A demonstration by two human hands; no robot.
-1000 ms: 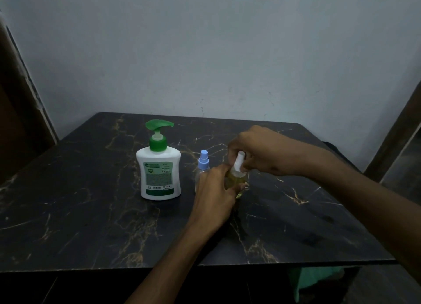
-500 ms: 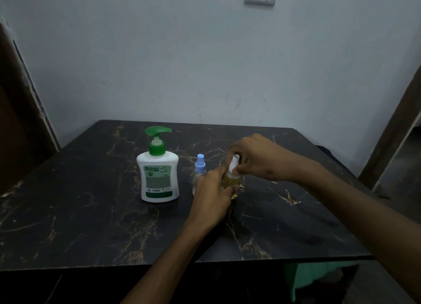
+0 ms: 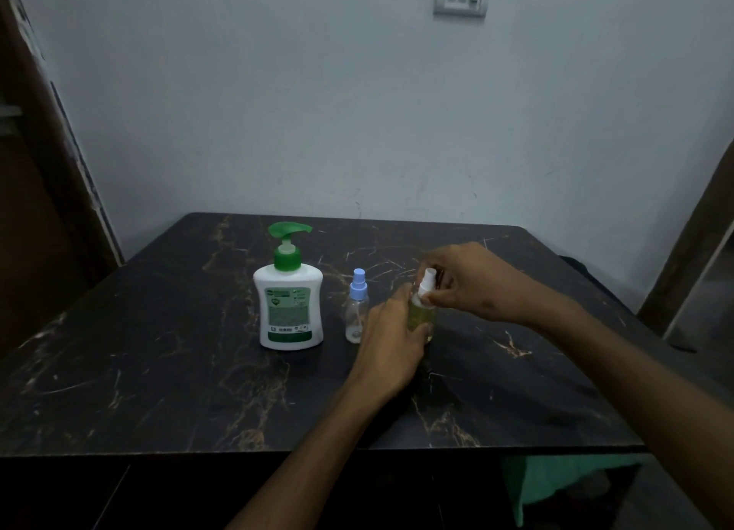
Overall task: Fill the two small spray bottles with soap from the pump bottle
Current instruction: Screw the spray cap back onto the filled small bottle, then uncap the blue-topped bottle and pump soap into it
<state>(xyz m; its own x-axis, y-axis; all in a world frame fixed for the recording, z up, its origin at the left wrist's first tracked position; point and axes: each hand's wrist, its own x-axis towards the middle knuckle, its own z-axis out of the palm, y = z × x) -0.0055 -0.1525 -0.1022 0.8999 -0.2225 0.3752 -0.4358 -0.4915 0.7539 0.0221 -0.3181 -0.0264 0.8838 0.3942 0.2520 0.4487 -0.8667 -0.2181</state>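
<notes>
Currently the left hand wraps the body of the small clear spray bottle with yellow-green liquid inside, its grip closed round the plastic, likely to pin the bottle upright on the dark marble-pattern table so it won't spin or tip. Right hand comes in from above, fingers curled and pinching the white spray cap at the neck, a closed grip on the cap; that top-down pinch suits twisting the cap on its thread. Looks like a screw-on or screw-off step, can't tell which in this dim light, and whether the cap is seated fully is hidden by the fingers. Liquid in this bottle suggests it is already filled, so judged as closing it. Second small clear spray bottle with a light blue cap stands upright just beside the left hand, between it and the white pump bottle with green pump head and green label; it looks empty, cap on, so roughly half the task remains. Pump bottle stands apart on the left, nozzle facing right toward the small bottles, handy for dispensing. Risk: slippery soap on fingers, cap cross-threading.
</notes>
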